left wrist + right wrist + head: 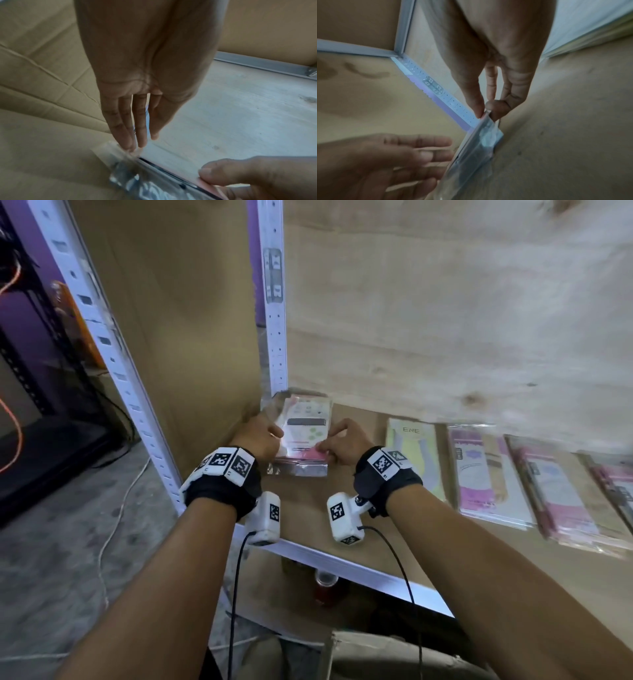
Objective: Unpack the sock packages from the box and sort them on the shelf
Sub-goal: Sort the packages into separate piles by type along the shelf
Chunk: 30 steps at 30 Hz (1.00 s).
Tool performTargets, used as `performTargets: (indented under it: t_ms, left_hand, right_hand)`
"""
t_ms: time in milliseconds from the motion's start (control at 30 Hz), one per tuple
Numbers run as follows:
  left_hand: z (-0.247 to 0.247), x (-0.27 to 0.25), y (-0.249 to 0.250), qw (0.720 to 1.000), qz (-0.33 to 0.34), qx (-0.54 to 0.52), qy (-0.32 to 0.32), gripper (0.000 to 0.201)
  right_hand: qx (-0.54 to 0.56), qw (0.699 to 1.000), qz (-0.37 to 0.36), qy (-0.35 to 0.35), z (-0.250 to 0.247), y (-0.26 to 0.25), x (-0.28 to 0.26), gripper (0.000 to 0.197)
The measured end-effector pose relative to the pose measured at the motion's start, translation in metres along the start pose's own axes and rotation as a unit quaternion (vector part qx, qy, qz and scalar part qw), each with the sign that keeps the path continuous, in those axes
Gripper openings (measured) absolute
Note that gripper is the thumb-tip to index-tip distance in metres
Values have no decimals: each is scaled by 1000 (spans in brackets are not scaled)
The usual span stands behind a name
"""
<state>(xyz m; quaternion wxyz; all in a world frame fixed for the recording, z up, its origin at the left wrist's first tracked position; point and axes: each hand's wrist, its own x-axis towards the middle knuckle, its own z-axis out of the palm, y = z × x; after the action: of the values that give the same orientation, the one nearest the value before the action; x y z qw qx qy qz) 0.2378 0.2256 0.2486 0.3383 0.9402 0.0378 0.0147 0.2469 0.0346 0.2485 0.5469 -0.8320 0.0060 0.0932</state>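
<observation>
A sock package (305, 429) in clear plastic with a white and pink card lies on a small stack in the shelf's back left corner. My left hand (260, 436) is at its left edge; in the left wrist view its straight fingers (130, 142) touch the plastic edge of the package (137, 182). My right hand (337, 445) is at the package's right side. In the right wrist view my right hand (483, 112) pinches the edge of the package (476, 148) between thumb and forefinger.
More sock packages lie in a row to the right: a yellow one (416, 453) and pink ones (486, 474) (561, 494). A white upright post (274, 302) and a cardboard side wall (171, 320) bound the corner. A plywood shelf (445, 302) hangs overhead. A cardboard box (376, 645) sits below.
</observation>
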Motion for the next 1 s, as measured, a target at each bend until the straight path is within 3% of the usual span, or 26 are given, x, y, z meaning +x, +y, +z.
performTargets:
  t_ms: [200,367,467,567,633,700,767,867,1000]
  left_hand:
    - [3,-11,-6,997,64,30,-31,67]
    - [-3,-37,29,979,171,111,-22,88]
    - [-5,-56,66,967,246,29,62,53]
    - [-8,-77,107,923,351,-33,157,5]
    - [-8,-87,129,904,372,-63,201,24]
    - [-6,-91,145,899,368,-133,197,15]
    - [-1,-94,159,896,346,-225,166,26]
    - [20,-92,169,875,317,-331,159,9]
    - [49,-83,172,892,203,-400,48,39]
  right_hand:
    - [42,999,-21,23,-33,3,-13,51]
    - [227,974,-11,-10,-69,-5,-37,17]
    - [311,950,7,-2,-92,-12,-50,26]
    - [345,938,-8,-16,-118,-18,-71,23]
    - [357,933,-38,-27,-135,-17,-86,22]
    - [333,940,-77,-15,-149,-15,-101,21]
    - [224,966,-123,24,-159,-8,-116,19]
    - [71,983,-163,43,-171,13,-138,21]
    - [6,989,-140,44,-190,40,-162,22]
